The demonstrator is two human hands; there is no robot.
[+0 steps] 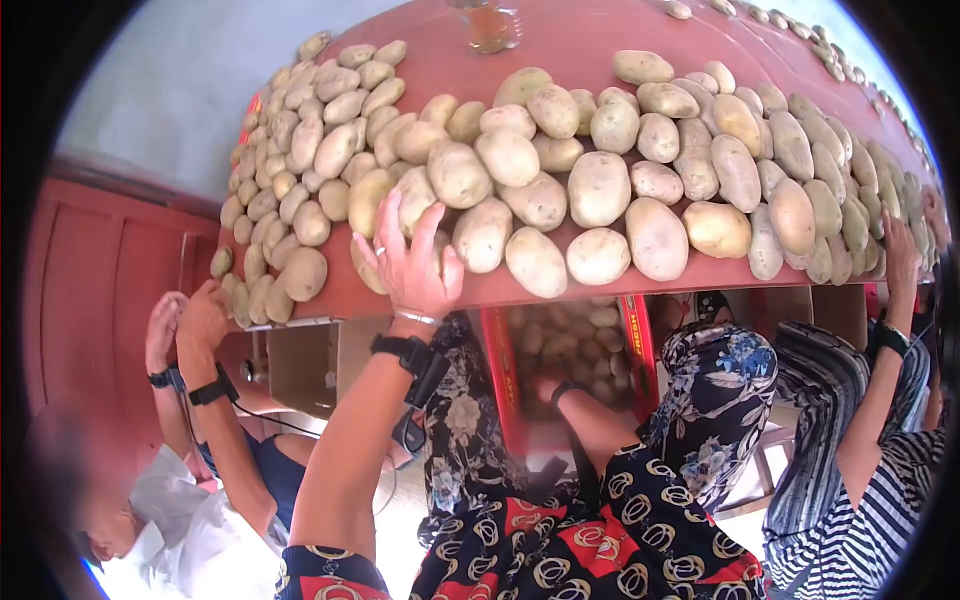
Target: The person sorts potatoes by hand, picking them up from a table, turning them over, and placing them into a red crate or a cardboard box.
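Many potatoes (pixel 600 190) are spread over the red table (pixel 400 292). My left hand (pixel 412 262), with a ring and a bracelet, rests at the table's near edge, its fingers spread against potatoes left of the middle. Below the edge stands a red box (pixel 641 345) with potatoes inside, between my knees. My right hand (pixel 548 388) reaches into this box; it is blurred, and its fingers are too indistinct to read.
At the left, a co-worker's two hands (pixel 200 310) are at the table edge. On the right another person's hand (pixel 898 240) touches potatoes. A glass jar (pixel 492 28) stands at the back. Cardboard boxes (pixel 302 368) sit below the table.
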